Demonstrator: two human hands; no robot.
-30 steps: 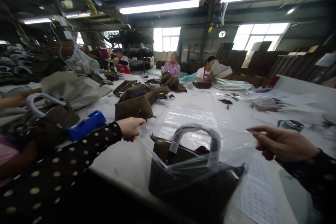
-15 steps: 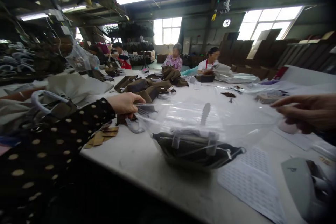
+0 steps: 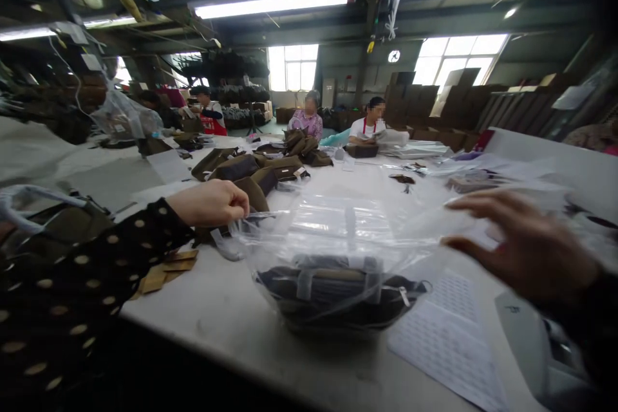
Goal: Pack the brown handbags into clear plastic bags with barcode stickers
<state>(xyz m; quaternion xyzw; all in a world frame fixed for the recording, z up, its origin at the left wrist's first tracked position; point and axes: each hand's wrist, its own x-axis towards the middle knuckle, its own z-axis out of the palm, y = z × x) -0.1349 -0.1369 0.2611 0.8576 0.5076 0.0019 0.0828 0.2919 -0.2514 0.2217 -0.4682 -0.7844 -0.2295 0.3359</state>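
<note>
A dark handbag (image 3: 333, 318) with a silver zipper pull stands on the white table (image 3: 207, 322), inside a clear plastic bag (image 3: 333, 222). The handbag's two handles look wrapped in pale material. My left hand (image 3: 212, 203), in a dark polka-dot sleeve, pinches the upper left edge of the plastic bag. At the opposite edge is my right hand (image 3: 526, 244), slightly blurred, its thumb and forefinger apart beside the film. Whether those fingertips touch the film I cannot tell.
Brown and dark bags (image 3: 261, 170) are heaped beyond my left hand. A printed sheet (image 3: 449, 341) and a grey device (image 3: 519, 335) lie right. Small brown pieces (image 3: 168, 270) sit near the front edge. Several people work across the table, one in a purple top (image 3: 306, 122).
My left fingers have curled in on the film's edge. My right hand has come inward to the bag's right edge, its thumb and forefinger spread. The view has shifted slightly right.
</note>
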